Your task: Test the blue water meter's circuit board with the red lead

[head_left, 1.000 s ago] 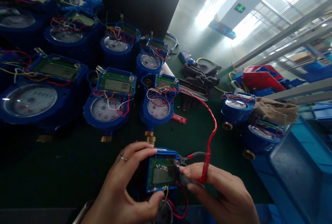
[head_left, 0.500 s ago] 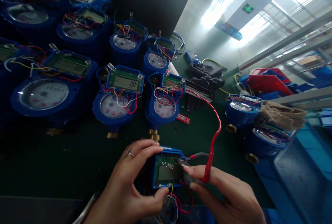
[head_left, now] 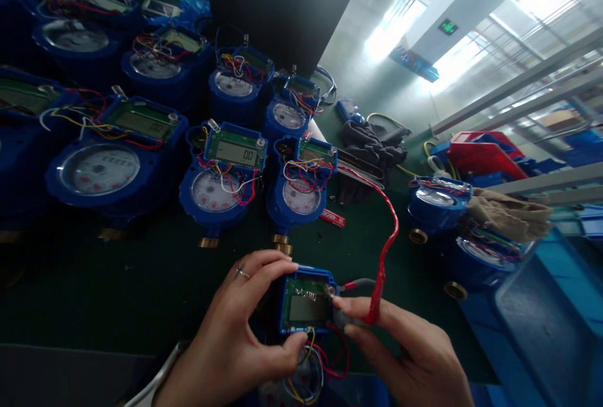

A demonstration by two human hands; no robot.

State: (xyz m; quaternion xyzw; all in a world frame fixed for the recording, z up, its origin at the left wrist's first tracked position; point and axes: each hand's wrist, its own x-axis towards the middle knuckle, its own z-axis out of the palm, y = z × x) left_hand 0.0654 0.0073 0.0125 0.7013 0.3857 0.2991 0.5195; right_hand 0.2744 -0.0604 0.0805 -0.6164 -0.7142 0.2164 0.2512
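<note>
Rows of round blue water meters with glass dials and loose coloured wires [head_left: 217, 188] are spread over the left and middle of the dark green tabletop [head_left: 117, 287], with a dark crumpled cloth [head_left: 370, 143] behind them and two more blue meters under a beige rag [head_left: 511, 213] towards the right edge. At the near edge, a blue meter housing with a green circuit board and grey display [head_left: 307, 303] is gripped between the two hands. It is pinched by the left hand [head_left: 235, 331], fingers curled over its top and thumb below. A grey clip on a red cable [head_left: 384, 250] is pressed against its right side by the closed fingers of the right hand [head_left: 409, 357].
</note>
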